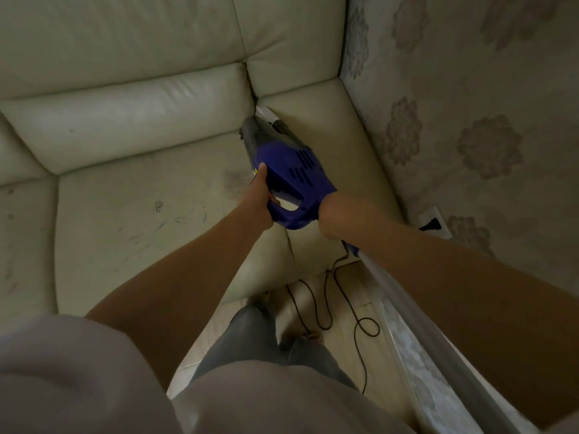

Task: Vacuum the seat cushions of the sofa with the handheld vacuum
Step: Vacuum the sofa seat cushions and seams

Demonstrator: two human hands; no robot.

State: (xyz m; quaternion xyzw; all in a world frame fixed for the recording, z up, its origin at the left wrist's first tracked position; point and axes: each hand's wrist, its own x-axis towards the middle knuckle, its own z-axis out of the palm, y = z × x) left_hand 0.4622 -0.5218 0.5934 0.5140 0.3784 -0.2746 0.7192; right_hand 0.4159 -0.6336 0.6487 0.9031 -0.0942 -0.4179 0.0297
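A blue handheld vacuum (pixel 293 173) lies over the seam between two cream leather seat cushions, its dark nozzle (pixel 266 120) pushed into the back corner crease. My left hand (pixel 260 195) grips the vacuum's handle from the left, thumb up on the body. My right hand (pixel 332 214) holds the rear of the handle; its fingers are hidden behind the body. The left seat cushion (pixel 150 220) shows pen marks and smudges. The right seat cushion (pixel 341 161) runs along the wall.
A floral-papered wall (pixel 470 120) stands right beside the sofa, with a socket and black plug (pixel 434 225) low on it. The vacuum's black cord (pixel 341 308) loops over the light floor in front of the sofa, near my legs. A pale tube (pixel 416 314) runs under my right forearm.
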